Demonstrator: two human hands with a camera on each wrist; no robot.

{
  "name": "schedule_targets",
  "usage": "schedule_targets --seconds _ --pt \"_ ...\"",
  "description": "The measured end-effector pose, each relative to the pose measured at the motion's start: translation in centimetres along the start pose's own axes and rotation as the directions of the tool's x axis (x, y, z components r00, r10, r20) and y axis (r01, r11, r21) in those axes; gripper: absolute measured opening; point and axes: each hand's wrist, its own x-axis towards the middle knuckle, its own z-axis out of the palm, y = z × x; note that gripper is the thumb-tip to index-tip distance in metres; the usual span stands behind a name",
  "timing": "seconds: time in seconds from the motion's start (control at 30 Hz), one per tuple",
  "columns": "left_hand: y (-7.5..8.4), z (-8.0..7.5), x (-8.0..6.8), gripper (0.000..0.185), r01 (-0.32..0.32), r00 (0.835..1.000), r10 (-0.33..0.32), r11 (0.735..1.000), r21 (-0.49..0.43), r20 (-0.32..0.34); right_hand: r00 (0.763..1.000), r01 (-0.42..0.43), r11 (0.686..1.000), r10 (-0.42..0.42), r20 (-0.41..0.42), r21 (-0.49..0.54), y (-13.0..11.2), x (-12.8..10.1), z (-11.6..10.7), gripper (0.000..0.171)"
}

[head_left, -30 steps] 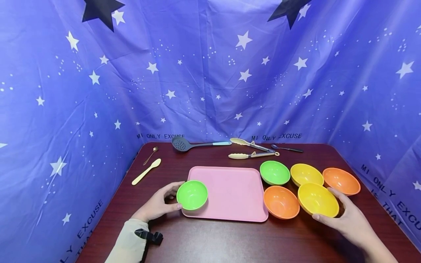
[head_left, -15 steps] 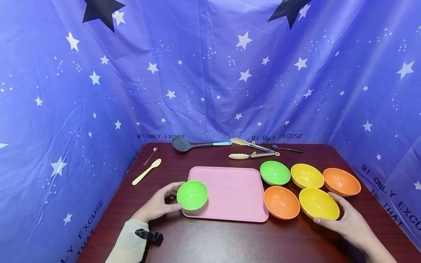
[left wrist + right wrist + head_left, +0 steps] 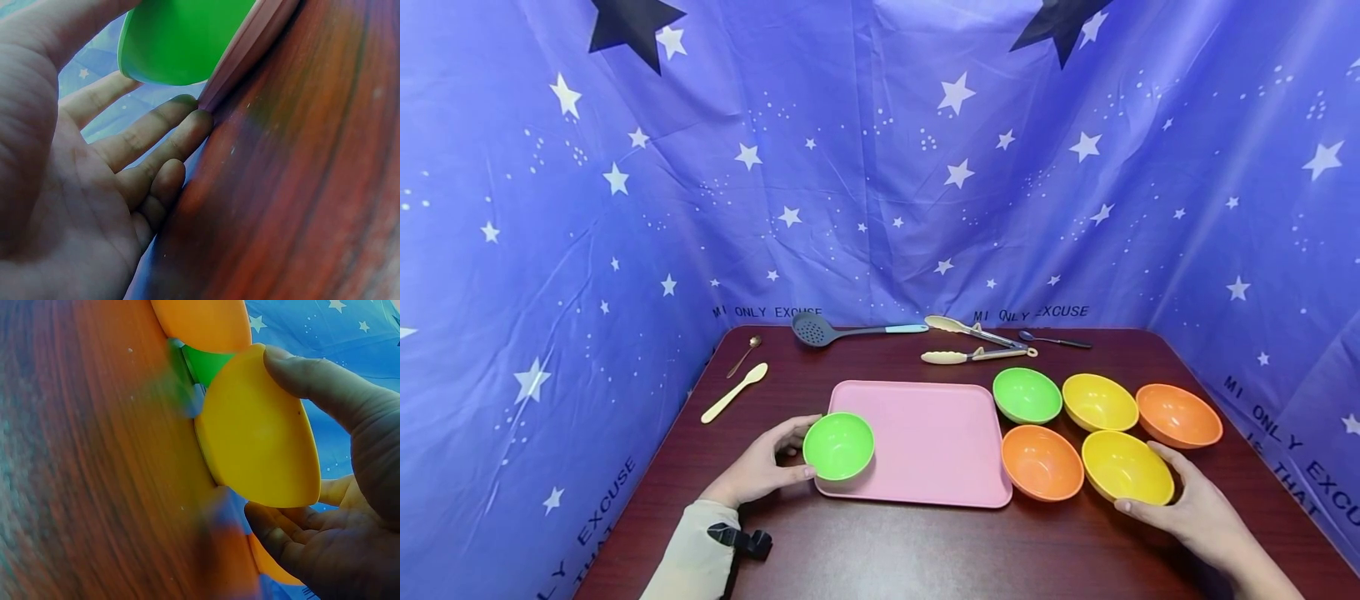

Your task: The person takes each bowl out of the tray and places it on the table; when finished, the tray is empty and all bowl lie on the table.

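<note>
Sitting on pink tray 9 o'clock corner, green bowl cupped by left hand, bare table toward 6. Right hand grasps yellow bowl, touching orange bowl at 9 o'clock.

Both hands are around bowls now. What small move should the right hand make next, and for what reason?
Probably the right hand should tighten its grip and lift the yellow bowl straight up. The bowl sits on the table, close beside the orange bowl, and thumb and fingers already curve round its near side. The pink tray has bare room, and the left hand steadies the green bowl there.
</note>
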Motion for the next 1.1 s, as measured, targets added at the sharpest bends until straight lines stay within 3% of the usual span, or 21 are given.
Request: schedule_targets --seconds 0.27,0.57,0.77,1.1 --pt "0.0 0.0 0.0 0.075 -0.003 1.000 0.003 1.000 -0.002 0.001 1.000 -0.012 1.000 0.011 0.015 0.015 0.1 0.1 0.0 0.110" --pt "0.1 0.0 0.0 0.075 -0.004 1.000 0.004 1.000 -0.009 -0.005 0.998 0.056 0.998 -0.056 -0.002 -0.019 0.2 -0.2 0.0 0.111" --pt "0.1 -0.2 0.0 0.076 -0.006 1.000 0.006 1.000 0.009 -0.005 0.997 0.070 0.997 -0.070 0.007 0.010 0.0 -0.2 0.0 0.114" --pt "0.3 -0.7 -0.4 0.081 0.037 0.999 -0.036 0.996 0.083 -0.011 0.979 0.161 0.985 -0.151 -0.140 0.062 -1.3 0.3 -0.6 0.099"
